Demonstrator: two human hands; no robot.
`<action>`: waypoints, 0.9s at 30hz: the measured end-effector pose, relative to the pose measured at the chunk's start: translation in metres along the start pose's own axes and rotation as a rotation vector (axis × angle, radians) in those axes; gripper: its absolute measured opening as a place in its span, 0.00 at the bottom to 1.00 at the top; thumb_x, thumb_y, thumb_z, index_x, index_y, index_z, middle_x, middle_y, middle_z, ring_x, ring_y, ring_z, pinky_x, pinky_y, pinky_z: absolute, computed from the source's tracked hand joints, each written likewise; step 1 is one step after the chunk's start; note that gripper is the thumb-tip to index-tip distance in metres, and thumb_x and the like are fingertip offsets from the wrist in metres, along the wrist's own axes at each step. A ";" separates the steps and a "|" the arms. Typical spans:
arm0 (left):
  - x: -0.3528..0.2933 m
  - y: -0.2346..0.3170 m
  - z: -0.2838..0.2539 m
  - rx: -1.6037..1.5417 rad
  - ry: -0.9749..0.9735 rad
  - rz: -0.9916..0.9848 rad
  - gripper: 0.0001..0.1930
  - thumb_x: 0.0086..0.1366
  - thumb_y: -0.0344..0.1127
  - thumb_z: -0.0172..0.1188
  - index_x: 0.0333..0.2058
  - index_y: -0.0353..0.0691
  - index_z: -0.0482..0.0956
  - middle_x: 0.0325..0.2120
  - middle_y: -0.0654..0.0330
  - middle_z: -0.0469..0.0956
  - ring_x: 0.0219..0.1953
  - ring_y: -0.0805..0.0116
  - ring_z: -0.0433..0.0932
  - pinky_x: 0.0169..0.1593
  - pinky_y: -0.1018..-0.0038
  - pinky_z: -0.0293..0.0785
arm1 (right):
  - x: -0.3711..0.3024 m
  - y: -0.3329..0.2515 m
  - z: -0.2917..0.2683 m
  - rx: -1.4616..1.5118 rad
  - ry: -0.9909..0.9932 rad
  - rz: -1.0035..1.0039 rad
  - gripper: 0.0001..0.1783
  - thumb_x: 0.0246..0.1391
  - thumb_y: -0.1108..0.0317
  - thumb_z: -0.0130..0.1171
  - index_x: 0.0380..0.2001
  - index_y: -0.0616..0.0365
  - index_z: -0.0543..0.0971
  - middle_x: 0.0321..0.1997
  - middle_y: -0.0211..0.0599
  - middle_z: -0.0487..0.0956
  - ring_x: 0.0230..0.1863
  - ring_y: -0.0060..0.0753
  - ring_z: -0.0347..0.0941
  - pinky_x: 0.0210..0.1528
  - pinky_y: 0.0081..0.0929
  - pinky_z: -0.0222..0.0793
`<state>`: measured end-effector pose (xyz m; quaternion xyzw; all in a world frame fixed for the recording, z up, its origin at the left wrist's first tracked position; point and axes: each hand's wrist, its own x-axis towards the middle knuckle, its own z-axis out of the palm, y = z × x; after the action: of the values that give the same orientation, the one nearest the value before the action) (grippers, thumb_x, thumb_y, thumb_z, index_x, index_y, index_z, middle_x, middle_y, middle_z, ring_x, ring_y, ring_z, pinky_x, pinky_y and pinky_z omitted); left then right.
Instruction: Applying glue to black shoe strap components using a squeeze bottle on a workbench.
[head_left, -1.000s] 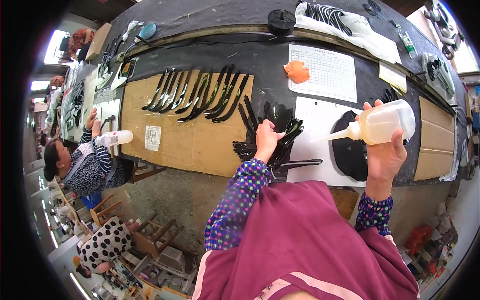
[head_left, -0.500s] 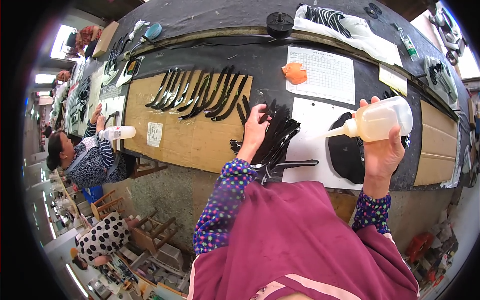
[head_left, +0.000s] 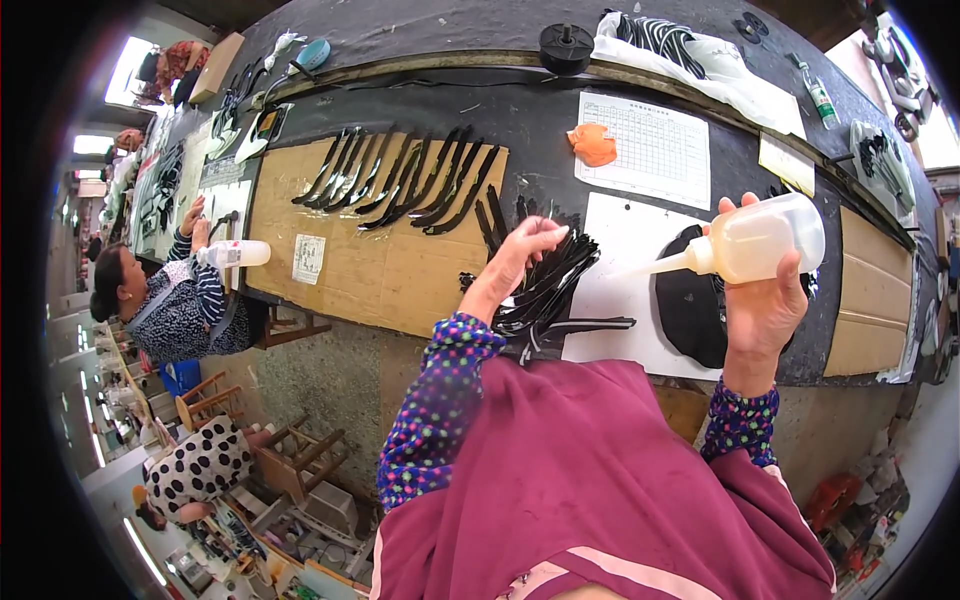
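Note:
In my right hand [head_left: 758,318] is a clear squeeze bottle [head_left: 768,242] of pale yellowish liquid, tipped sideways. Its long thin nozzle points left over a white sheet [head_left: 612,240]. My left hand [head_left: 520,256] hovers at a heap of glossy black strips [head_left: 568,285], thumb and fingers pinched together; what they hold, if anything, is too small to name. Left of the heap, more curved black strips [head_left: 447,182] lie side by side along a brown cardboard sheet [head_left: 370,275]. A rounded black piece [head_left: 688,312] lies partly behind the bottle.
A printed form [head_left: 655,150] bears a crumpled orange piece [head_left: 592,146]. Beyond a raised rail stand a black spool [head_left: 565,48] and a green-labelled bottle [head_left: 822,100]. A co-worker [head_left: 165,300] sits at the left with a white bottle [head_left: 240,253]. A second cardboard [head_left: 868,295] lies right.
My left hand has lifted off the heap and drawn slightly toward me, its fingers going from spread to pinched. The right hand and squeeze bottle stay nearly still.

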<state>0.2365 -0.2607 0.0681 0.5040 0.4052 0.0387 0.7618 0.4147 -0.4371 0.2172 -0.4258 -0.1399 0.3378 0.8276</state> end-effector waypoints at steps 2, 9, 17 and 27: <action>-0.019 0.027 0.001 -0.101 -0.057 0.100 0.19 0.54 0.55 0.53 0.33 0.44 0.72 0.28 0.71 0.68 0.29 0.81 0.56 0.36 0.84 0.51 | -0.001 -0.001 -0.001 0.008 0.001 -0.018 0.38 0.43 0.52 0.59 0.52 0.66 0.61 0.56 0.50 0.62 0.57 0.57 0.57 0.57 0.50 0.55; -0.049 0.052 -0.012 -0.198 -0.110 0.378 0.11 0.63 0.42 0.48 0.24 0.44 0.67 0.25 0.68 0.67 0.28 0.81 0.60 0.37 0.85 0.57 | -0.001 -0.001 0.002 0.053 -0.051 -0.002 0.38 0.44 0.52 0.58 0.53 0.65 0.60 0.57 0.51 0.59 0.58 0.57 0.56 0.56 0.53 0.55; -0.059 0.016 -0.015 -0.234 0.216 0.300 0.06 0.58 0.33 0.52 0.26 0.38 0.71 0.18 0.64 0.73 0.18 0.82 0.65 0.27 0.86 0.60 | -0.003 0.004 0.015 0.047 -0.026 0.034 0.41 0.41 0.50 0.60 0.53 0.65 0.59 0.56 0.50 0.60 0.57 0.56 0.57 0.55 0.54 0.55; -0.141 0.085 0.019 -0.175 0.003 0.117 0.10 0.56 0.29 0.56 0.36 0.30 0.74 0.17 0.69 0.70 0.16 0.86 0.61 0.20 0.88 0.54 | -0.012 -0.005 0.027 -0.019 -0.074 -0.079 0.46 0.37 0.47 0.63 0.55 0.62 0.57 0.57 0.47 0.60 0.57 0.56 0.57 0.53 0.57 0.57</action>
<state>0.1841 -0.2988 0.2208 0.4584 0.3714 0.1191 0.7986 0.3938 -0.4310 0.2384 -0.4149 -0.1906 0.3190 0.8305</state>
